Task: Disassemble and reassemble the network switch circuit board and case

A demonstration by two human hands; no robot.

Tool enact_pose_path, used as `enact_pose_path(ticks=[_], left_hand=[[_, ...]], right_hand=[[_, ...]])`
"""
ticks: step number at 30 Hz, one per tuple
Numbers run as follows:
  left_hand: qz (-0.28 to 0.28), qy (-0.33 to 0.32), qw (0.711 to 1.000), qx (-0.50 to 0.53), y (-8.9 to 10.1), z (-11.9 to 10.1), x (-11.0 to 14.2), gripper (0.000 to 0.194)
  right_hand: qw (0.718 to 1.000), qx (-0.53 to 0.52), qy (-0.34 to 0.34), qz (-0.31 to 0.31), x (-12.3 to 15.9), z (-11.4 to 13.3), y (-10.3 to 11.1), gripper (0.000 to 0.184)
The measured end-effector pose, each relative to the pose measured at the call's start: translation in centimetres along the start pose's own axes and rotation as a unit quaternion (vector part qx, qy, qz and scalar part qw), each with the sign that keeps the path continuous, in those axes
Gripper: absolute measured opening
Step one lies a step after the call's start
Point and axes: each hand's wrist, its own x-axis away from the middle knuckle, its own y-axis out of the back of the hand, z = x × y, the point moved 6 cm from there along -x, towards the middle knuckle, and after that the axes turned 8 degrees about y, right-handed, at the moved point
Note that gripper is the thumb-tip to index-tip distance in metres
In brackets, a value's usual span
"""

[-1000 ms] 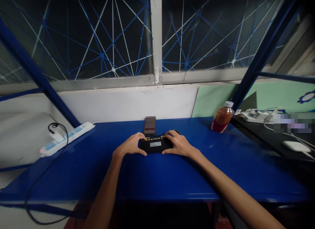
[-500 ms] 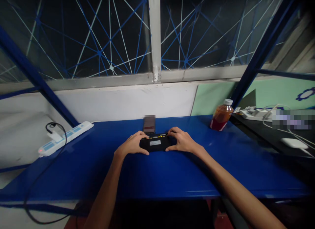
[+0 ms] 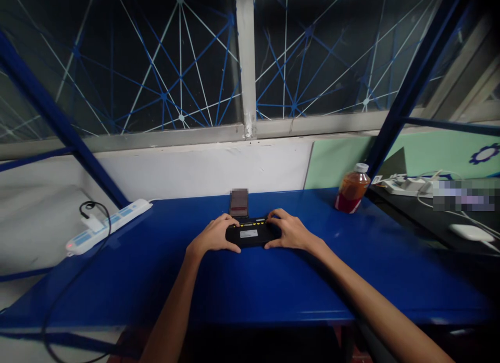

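Observation:
A black box-like device (image 3: pixel 253 240) with a white label and a row of yellow marks along its far edge rests on the blue table (image 3: pixel 250 285). My left hand (image 3: pixel 214 235) grips its left end, thumb on the near side and fingers at the far edge. Around the right end, my right hand (image 3: pixel 289 230) is closed the same way. Just behind the device stands a dark phone-like slab (image 3: pixel 239 202), its lower edge close to the device. The device's ends are hidden by my hands.
A white power strip (image 3: pixel 109 226) with a plugged-in black cable lies on the left. A bottle (image 3: pixel 352 188) of orange-brown drink stands at the back right. Beyond it, a black surface (image 3: pixel 433 217) carries cables and a white adapter (image 3: pixel 471 232). Blue frame posts rise at both sides.
The whole view has shifted slightly, so everything sits a little lower. Both hands keep their hold on the black device, which looks barely moved on the table.

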Motion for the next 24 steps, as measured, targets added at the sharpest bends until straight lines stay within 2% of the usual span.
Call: enact_pose_path(ticks=[6,10,24], left_hand=[[-0.013,0.003,1.0,-0.01,0.09,-0.04,0.03,0.072],[-0.022,-0.014,1.0,-0.004,0.15,-0.29,-0.06,0.067],[-0.016,-0.02,1.0,0.009,0.1,-0.28,-0.29,0.063]], right_hand=[[1.0,0.005,0.01,-0.004,-0.22,0.24,-0.16,0.068],[1.0,0.002,0.005,-0.003,-0.28,0.12,-0.25,0.069],[1.0,-0.021,-0.002,0.007,-0.17,0.0,-0.68,0.069]])
